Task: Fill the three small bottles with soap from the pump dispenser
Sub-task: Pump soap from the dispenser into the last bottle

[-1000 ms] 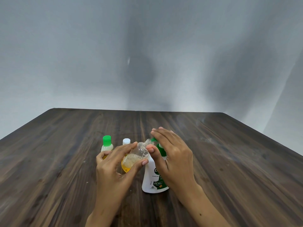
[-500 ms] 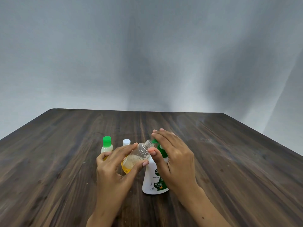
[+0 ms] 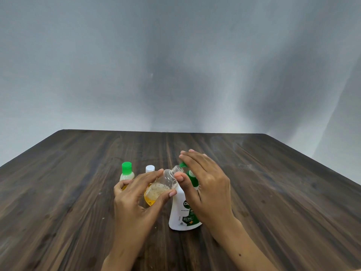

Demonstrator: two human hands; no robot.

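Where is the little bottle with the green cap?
The green-capped bottle stands on the table at left of centre in the head view, just left of the white-capped bottle and behind the left hand.

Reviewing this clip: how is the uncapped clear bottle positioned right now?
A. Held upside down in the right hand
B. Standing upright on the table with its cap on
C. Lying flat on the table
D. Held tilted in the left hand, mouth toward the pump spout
D: the left hand grips the clear bottle tilted, its open mouth up by the pump dispenser spout under the right hand.
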